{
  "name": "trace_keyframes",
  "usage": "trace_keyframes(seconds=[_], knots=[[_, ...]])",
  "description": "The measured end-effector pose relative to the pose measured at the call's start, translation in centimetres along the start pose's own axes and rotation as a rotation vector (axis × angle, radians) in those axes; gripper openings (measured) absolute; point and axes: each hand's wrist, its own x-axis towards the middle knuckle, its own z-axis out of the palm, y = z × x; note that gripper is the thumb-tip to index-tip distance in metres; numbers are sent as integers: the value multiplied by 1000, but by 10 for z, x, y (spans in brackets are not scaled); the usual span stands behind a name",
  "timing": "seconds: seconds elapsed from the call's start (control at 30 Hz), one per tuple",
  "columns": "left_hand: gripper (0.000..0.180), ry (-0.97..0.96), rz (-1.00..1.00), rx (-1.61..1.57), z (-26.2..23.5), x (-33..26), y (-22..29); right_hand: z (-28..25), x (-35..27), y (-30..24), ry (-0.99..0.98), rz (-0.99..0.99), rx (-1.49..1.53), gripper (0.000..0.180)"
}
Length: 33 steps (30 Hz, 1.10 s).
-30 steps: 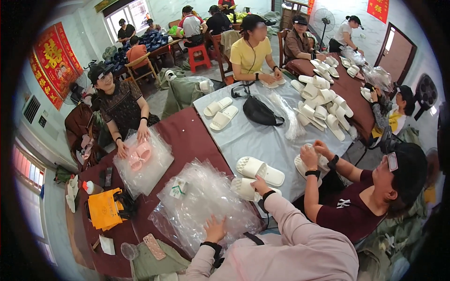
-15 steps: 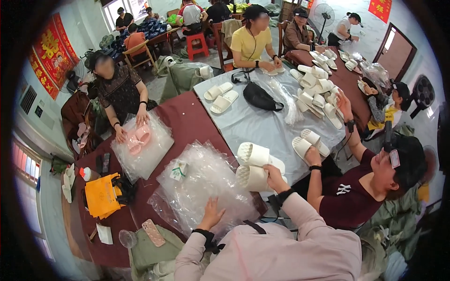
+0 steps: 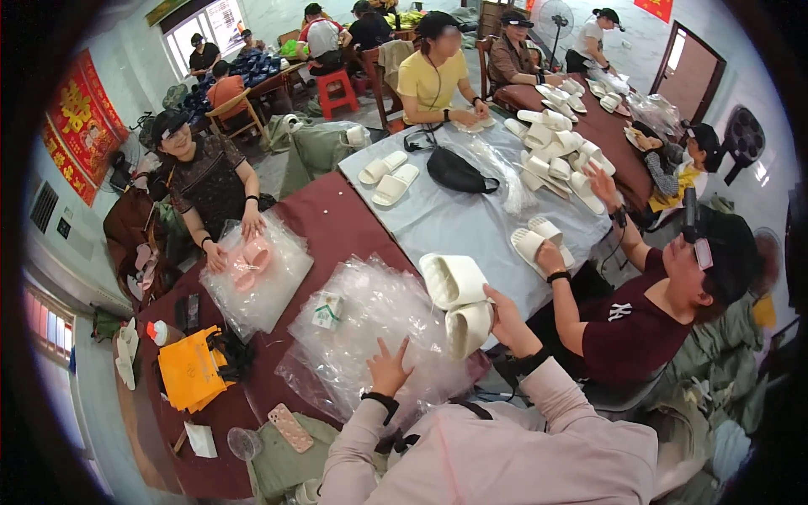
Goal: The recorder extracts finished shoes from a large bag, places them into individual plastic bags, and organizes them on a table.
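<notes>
Right hand [image 3: 507,320] grips two white slippers [image 3: 454,282] at about 1 o'clock from the left hand [image 3: 387,367], which is empty, fingers spread over plastic bags [image 3: 358,307], contact unclear. Grey worktop [image 3: 442,225] is bare at 12 o'clock from the slippers, up to a black waist bag [image 3: 457,171]; maroon worktop [image 3: 337,217] has open room at 10 o'clock, between the bags' far edge and the grey edge.

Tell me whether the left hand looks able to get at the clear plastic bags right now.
Likely yes: the left hand looks empty and open, at the near side of the clear plastic bags, with nothing visible between. The right hand holds white slippers to one side.
</notes>
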Motion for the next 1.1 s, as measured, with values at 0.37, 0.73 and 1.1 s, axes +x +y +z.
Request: trace_keyframes(seconds=[0.37, 0.73, 1.1], knots=[[52, 242, 309, -1031, 54, 71, -13, 6, 6, 59, -3, 395, -261, 36], [46, 164, 223, 116, 26, -31, -41, -43, 47, 121, 160, 550, -51, 25], [64, 15, 200, 1, 68, -45, -41, -30, 54, 103, 250, 565, -217, 39]])
